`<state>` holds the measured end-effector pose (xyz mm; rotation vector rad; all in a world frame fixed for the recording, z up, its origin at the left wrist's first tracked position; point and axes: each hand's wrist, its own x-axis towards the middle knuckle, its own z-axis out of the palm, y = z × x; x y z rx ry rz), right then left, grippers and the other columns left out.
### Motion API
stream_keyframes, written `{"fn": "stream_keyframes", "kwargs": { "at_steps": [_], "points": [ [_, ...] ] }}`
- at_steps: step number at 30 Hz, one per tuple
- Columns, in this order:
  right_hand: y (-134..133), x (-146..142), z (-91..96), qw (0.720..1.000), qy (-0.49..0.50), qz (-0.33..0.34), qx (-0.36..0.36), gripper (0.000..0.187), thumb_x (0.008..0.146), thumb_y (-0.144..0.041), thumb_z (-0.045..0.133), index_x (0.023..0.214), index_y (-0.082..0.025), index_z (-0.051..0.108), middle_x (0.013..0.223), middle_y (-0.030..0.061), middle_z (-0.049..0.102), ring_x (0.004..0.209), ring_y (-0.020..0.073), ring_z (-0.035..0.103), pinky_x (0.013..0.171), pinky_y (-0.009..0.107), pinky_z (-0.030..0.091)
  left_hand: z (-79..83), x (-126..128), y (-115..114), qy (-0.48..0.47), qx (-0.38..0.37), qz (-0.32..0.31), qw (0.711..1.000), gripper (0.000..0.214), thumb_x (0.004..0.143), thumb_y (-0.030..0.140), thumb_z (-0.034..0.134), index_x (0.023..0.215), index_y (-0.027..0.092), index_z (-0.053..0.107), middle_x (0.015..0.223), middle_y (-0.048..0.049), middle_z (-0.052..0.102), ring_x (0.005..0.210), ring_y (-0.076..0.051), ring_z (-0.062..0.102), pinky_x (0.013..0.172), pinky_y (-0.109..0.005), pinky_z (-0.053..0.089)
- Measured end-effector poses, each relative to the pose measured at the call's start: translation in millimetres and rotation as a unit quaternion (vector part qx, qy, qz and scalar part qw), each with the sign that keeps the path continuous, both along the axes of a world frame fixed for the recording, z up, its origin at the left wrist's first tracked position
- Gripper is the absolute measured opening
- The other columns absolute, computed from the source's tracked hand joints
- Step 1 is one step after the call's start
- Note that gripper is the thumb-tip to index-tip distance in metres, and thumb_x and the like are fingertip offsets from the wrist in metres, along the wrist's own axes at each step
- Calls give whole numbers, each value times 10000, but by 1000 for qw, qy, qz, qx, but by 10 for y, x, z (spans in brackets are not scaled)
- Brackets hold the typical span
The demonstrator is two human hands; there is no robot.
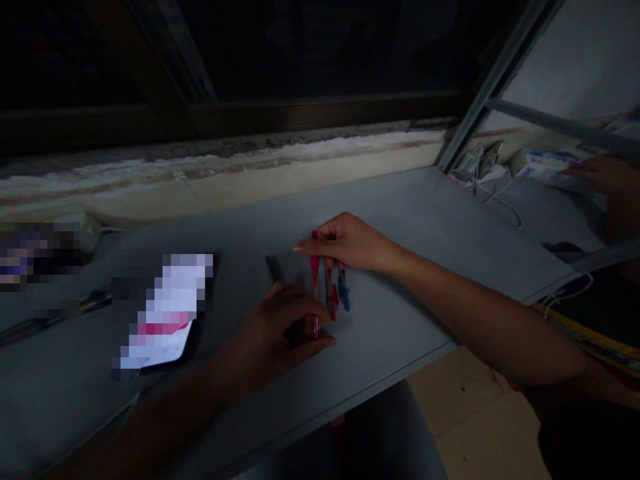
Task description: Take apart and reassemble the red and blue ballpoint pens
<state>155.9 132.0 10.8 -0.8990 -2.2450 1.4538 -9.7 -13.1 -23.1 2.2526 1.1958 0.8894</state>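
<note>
My right hand (pixel 353 243) is closed over the tops of several pens (pixel 330 290) with red and blue caps, which lie side by side on the grey table (pixel 425 227). My left hand (pixel 283 323) is closed on the lower end of a red pen (pixel 315 293) in that group. A dark pen (pixel 274 268) lies just beyond my left hand, apart from the others.
A lit phone (pixel 165 313) lies on the table to the left. Dark tools (pixel 55 313) rest at the far left. At the right, another person's hand (pixel 605 173) rests near papers, a charger and white cables (pixel 493 180). A metal frame post (pixel 495 73) rises there.
</note>
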Motion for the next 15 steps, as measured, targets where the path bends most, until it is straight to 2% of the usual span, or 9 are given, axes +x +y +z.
{"fn": "stream_keyframes", "kwargs": {
  "at_steps": [3,7,13,15],
  "points": [
    [-7,-3,-1,1000,-10,4,-17,521,847,-610,719,637,-161,557,537,-43,568,427,56,493,450,197,367,-6,-3,-3,1,1,-4,1000,79,936,242,746,923,219,671,770,35,627,761,-148,584,793,-306,424],
    [-12,-3,4,1000,-22,16,-15,526,839,-632,715,652,-165,562,540,-42,575,433,72,533,447,197,394,3,-2,-16,1,2,3,1000,95,933,261,747,889,217,675,782,19,642,794,-162,595,781,-303,436],
    [16,11,3,1000,-3,2,-10,546,838,-628,720,609,-172,526,487,-57,511,417,64,494,440,194,387,12,3,-15,9,-22,18,1000,153,891,327,786,966,232,692,826,3,675,846,-183,616,798,-315,466],
    [22,9,-4,1000,-6,0,-5,539,845,-622,716,613,-170,537,486,-54,517,417,63,490,442,195,378,15,1,-14,11,-28,17,999,105,924,313,747,948,228,689,814,6,672,826,-177,618,808,-319,467]
  ]
}}
